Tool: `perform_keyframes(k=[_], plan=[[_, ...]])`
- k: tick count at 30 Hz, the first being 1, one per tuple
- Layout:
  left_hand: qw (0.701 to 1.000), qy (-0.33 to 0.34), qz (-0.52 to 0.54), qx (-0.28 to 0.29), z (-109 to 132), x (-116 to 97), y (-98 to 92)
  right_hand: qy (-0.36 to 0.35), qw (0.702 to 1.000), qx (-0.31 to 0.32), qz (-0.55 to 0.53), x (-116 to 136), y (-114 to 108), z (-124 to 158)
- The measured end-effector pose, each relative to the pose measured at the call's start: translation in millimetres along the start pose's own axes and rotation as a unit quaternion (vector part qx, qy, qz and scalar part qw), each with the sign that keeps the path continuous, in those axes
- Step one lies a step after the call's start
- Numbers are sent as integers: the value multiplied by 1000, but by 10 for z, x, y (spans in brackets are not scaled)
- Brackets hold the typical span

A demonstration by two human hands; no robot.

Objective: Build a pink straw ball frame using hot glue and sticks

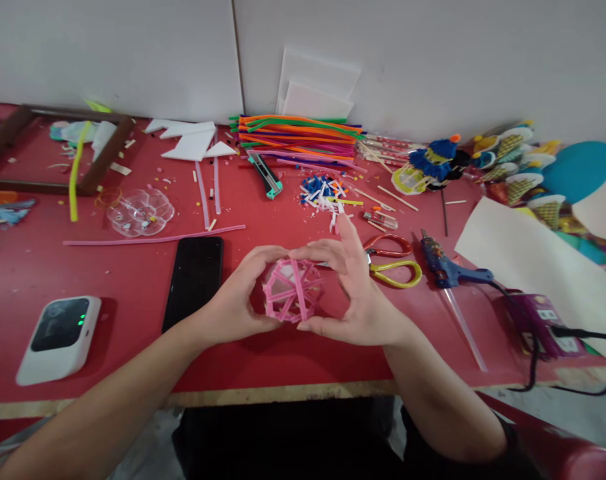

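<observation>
A pink lattice ball made of straw pieces is held just above the red table, near its front edge. My left hand cups its left side with fingers curled over the top. My right hand grips its right side, thumb and fingertips pressed on the frame, index finger raised. Both hands are closed on the ball.
A black phone lies left of my hands, a white device further left. Scissors, a blue glue gun and white paper lie right. Coloured straws, cut bits, a cutter and a clear tray sit behind.
</observation>
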State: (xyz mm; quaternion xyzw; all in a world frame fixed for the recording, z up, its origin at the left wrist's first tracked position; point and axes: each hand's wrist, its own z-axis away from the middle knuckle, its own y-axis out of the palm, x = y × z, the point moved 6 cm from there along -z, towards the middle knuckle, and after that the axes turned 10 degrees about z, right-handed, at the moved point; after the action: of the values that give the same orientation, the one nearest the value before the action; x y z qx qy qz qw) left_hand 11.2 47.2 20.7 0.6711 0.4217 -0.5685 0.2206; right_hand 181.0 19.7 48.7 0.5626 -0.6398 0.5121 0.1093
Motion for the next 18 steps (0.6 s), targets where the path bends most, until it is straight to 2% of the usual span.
perform_keyframes(k=[7,18], plan=[[1000,-13,1,-3,5,-2,2,12,999,13,40,-37,15,43],[1000,-25,7,-7,7,-23,-9,-16,999,6,50,17,-13,15]])
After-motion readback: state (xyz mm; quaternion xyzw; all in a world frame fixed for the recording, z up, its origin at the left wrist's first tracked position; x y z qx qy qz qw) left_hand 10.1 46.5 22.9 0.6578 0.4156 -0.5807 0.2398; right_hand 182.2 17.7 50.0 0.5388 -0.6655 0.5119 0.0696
